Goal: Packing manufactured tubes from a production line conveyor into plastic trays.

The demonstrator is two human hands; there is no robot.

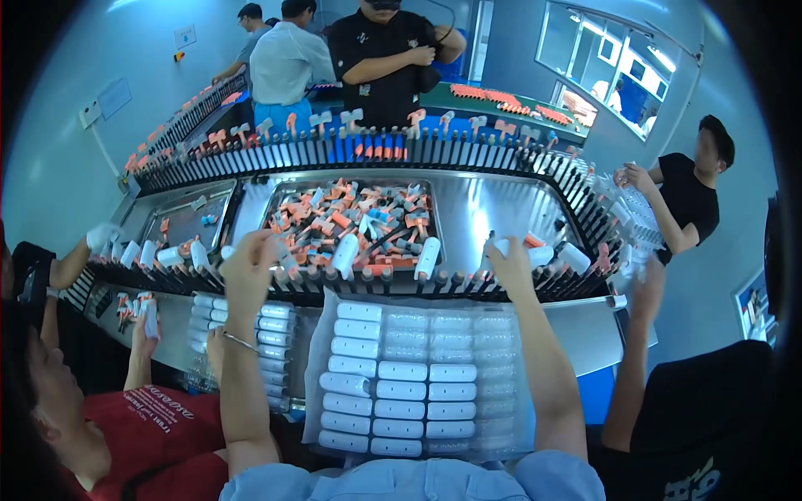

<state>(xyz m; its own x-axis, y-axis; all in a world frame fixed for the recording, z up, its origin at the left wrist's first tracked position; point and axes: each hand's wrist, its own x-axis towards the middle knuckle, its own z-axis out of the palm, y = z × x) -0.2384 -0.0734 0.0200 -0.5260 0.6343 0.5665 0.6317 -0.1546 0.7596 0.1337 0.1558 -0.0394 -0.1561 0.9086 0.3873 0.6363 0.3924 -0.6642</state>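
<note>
My left hand [246,269] is raised at the black slotted conveyor [376,281], fingers curled beside a white capsule-shaped device [227,250]; whether it grips the device is unclear. My right hand [510,260] reaches the same conveyor farther right, its fingertips closed on a white device [499,247]. Between my forearms lies a clear blister tray [494,361]. Its left columns hold rows of white devices [401,391], and its right columns look empty. More white devices [428,257] stand upright in the conveyor slots.
Behind the conveyor, a steel bin [351,181] holds several orange and grey parts. A second tray of devices [271,334] sits at my left. A person in red [150,426] works at left, another in black [710,417] at right, and others stand across the line.
</note>
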